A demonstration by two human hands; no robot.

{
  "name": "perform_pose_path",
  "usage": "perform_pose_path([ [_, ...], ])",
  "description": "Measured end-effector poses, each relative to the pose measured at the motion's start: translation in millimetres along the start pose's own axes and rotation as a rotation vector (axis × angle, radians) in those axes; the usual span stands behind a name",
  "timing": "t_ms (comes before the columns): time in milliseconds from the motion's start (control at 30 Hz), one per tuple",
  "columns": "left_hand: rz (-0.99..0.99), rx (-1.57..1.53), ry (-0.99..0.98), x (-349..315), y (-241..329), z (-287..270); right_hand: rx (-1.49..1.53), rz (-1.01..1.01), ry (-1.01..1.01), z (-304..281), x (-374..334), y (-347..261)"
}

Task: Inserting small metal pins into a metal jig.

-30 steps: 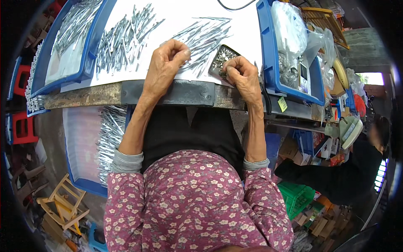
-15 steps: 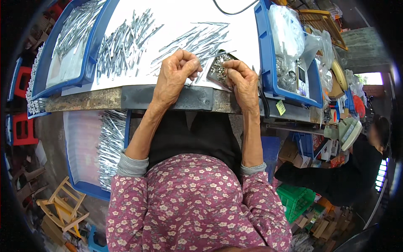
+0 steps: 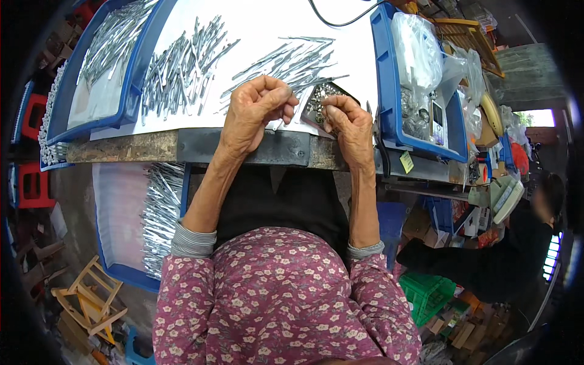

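Note:
Over the front edge of the table, my left hand [image 3: 248, 115] is closed, its thumb and forefinger pinched together. Whatever sits between those fingertips is too small to make out. My right hand [image 3: 351, 129] is also closed in a pinch, at the right side of a small dark tray [image 3: 311, 115] filled with small shiny metal parts [image 3: 319, 97]. What it grips, if anything, is hidden. Just beyond both hands lies a loose pile of thin grey metal strips [image 3: 286, 64] on white sheeting. Another pile of strips [image 3: 182, 70] lies farther left.
Blue bins flank the work surface: the left bin [image 3: 129, 79] holds strips, the right bin [image 3: 384, 79] plastic bags and parts. Below the table, another blue tray [image 3: 131, 277] holds more strips. A black cable [image 3: 340, 24] lies at the back. A person in black [image 3: 486, 267] is at the right.
My right hand has drawn slightly back from the tray's small parts, leaving more of them showing. My left hand stays nearly in place, its pinch a little changed.

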State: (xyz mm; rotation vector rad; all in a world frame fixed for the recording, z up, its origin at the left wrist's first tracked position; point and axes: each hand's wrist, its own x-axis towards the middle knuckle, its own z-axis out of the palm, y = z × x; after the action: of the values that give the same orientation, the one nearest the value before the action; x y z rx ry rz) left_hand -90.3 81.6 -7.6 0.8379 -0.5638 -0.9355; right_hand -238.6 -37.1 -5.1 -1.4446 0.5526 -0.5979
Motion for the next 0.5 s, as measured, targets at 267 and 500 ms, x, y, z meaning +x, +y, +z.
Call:
perform_pose_path([
  [267,0.017,-0.036,-0.004,2.5,-0.8,3.0,0.012,0.011,-0.019,-0.6,0.5,2.1],
  [500,-0.013,-0.135,0.034,1.9,-2.6,8.7,0.059,0.022,-0.055,3.7,1.7,1.6],
])
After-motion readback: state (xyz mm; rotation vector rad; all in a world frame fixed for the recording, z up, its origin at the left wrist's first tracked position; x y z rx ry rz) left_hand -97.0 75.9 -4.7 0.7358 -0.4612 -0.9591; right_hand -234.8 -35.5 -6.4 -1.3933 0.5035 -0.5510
